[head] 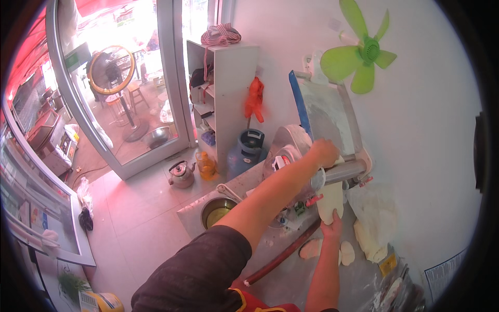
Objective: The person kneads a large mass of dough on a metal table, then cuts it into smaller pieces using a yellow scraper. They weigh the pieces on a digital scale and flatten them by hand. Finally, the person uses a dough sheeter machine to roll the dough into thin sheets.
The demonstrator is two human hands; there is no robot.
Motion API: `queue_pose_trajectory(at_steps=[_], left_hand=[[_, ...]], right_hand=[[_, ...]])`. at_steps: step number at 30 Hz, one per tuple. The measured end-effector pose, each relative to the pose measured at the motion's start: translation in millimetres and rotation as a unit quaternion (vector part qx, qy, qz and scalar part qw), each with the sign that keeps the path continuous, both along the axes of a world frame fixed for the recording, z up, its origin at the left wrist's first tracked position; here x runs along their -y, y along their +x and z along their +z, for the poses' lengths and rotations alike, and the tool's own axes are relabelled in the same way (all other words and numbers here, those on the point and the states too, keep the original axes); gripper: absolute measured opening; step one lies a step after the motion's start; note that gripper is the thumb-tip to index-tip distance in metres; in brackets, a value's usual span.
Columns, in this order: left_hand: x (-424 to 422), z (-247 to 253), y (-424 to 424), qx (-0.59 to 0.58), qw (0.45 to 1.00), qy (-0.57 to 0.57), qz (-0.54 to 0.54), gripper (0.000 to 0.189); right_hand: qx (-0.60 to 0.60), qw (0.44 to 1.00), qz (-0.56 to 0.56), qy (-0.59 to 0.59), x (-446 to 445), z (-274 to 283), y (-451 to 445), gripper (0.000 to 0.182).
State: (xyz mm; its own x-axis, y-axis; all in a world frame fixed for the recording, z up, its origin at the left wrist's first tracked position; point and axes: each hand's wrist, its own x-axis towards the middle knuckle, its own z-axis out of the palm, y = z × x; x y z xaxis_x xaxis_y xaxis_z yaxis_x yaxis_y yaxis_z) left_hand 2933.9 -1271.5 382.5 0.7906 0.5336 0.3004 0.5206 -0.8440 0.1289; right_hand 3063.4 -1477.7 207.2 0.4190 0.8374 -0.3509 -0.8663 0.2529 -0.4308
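Observation:
A long flat sheet of dough (330, 201) hangs from between the steel rollers of a dough sheeter (344, 172). My right hand (331, 225) holds its lower end, thumb on the dough. Above the rollers, my left hand (325, 153) is at the foot of the floured feed tray (325, 113), fingers bent over a bit of pale dough; how firmly they grip it is hidden. Flat dough pieces (347, 253) lie on the metal table near my right forearm, one partly behind it. A dark red rolling pin (284, 253) lies to their left.
A metal pot of yellowish liquid (218, 211) sits at the table's left end. Beyond it are a gas cylinder (246, 152), a kettle (182, 174) and an orange bottle (206, 165). Green fan blades (368, 50) are on the wall above. A floury bag (370, 238) stands at right.

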Motion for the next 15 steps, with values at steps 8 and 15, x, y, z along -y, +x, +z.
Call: queue_pose_trajectory(at_steps=[8, 15], left_hand=[[2.6, 1.0, 13.2, -0.003, 0.998, 0.029, -0.058, 0.027], [-11.1, 12.9, -7.3, 0.246, 0.929, 0.243, -0.135, 0.016]], right_hand=[[0.046, 0.997, -0.051, -0.021, 38.7, 22.2, -14.8, 0.035], [0.318, 0.947, -0.049, -0.010, 61.0, 41.8, -33.1, 0.039]])
